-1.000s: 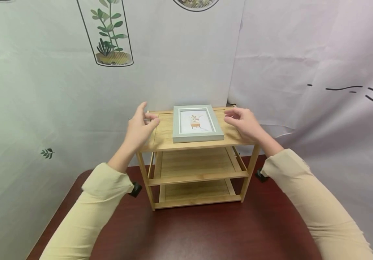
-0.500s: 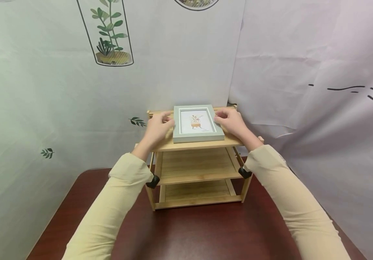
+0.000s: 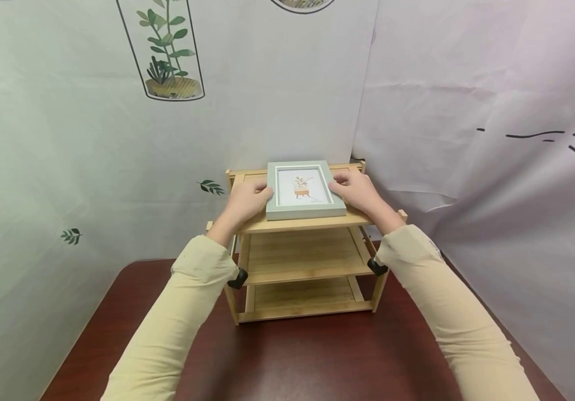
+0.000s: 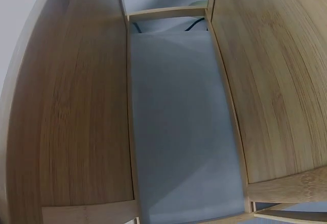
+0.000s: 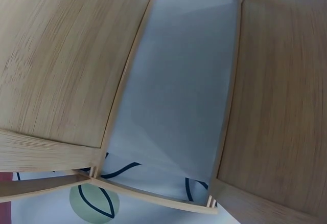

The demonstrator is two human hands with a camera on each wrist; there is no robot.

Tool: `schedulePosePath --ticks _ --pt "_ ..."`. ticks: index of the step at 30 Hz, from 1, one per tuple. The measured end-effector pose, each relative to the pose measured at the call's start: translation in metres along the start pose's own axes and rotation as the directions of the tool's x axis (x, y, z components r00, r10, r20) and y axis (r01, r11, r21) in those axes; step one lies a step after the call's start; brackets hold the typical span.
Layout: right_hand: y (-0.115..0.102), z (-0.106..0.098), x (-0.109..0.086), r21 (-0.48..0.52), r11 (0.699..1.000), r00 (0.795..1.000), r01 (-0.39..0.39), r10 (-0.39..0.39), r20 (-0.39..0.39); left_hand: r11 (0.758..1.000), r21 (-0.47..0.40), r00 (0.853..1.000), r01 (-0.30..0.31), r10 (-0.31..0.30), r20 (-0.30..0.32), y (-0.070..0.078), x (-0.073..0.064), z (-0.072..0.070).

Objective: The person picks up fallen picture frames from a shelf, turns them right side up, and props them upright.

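Observation:
A pale grey-green picture frame [image 3: 306, 211] with a plant print lies flat on the top board of a light wooden shelf rack [image 3: 287, 224]. My left hand [image 3: 247, 200] holds the frame's left side, thumb at the edge and fingers curled down beside it. On the opposite side, my right hand [image 3: 359, 192] grips the right edge, its thumb over the border. Neither hand shows in the wrist views. There, only the rack's wooden boards [image 4: 87, 106] and its open middle appear, with the boards [image 5: 281, 91] seen edge-on from the right wrist too.
The rack has two lower shelves [image 3: 307, 253] and stands on a dark red table [image 3: 292, 356]. Behind it hangs a pale cloth [image 3: 287, 83] with printed plants, close to the rack's back edge. More of the cloth lies along both sides.
Both hands have come inward from beside the rack's top and now hold the frame's two sides. The left fingers have closed in on its edge. The frame stays in place.

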State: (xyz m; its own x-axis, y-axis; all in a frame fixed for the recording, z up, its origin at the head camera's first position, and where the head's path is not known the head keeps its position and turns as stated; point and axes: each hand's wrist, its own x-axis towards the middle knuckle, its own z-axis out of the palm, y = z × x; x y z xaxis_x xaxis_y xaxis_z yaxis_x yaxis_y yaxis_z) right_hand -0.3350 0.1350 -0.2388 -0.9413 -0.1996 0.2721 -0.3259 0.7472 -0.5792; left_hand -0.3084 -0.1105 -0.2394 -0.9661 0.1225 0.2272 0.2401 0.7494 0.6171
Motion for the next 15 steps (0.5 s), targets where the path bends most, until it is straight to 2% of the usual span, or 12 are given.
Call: schedulePosePath --ticks 4,15 --pt "-0.0018 -0.0013 -0.0012 -0.033 0.999 1.0 0.026 -0.025 0.019 1.0 0.025 1.0 0.004 -0.005 0.025 0.0016 -0.002 -0.0003" --pt "0.0006 -0.0011 0.0011 -0.056 0.998 0.997 0.037 -0.034 0.063 1.0 0.019 0.999 0.017 -0.018 0.04 0.0025 -0.0031 -0.0015"
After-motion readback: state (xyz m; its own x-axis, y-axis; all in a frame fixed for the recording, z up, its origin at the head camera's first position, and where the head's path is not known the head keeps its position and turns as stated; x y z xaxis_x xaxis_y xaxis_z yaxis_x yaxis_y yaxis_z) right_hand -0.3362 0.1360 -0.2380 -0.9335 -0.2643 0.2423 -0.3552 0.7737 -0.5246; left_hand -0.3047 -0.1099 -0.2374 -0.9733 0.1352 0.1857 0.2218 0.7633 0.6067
